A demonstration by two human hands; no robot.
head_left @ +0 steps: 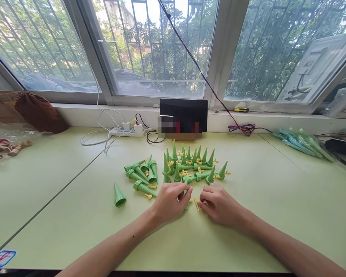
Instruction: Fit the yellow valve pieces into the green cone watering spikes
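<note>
My left hand (173, 200) is closed in a pinch at the near edge of the cone group, with a green cone partly hidden behind its fingers. To its right, my right hand (216, 202) has its fingers curled together beside a small yellow piece (196, 204); whether they grip it is unclear. Beyond both hands stand several upright green cones (174, 152), with yellow fittings (184, 174) among them. Left of these lies a pile of green cones (138, 171) on their sides. A single green cone (119, 196) sits apart at the left.
A dark screen (183, 115) stands at the back by a power strip (128, 132) with white cables. Green and blue plastic strips (304, 143) lie at the right. A brown bag (40, 112) and wooden pieces (15, 149) are at the left. Bundled wires (243, 129) lie near the sill.
</note>
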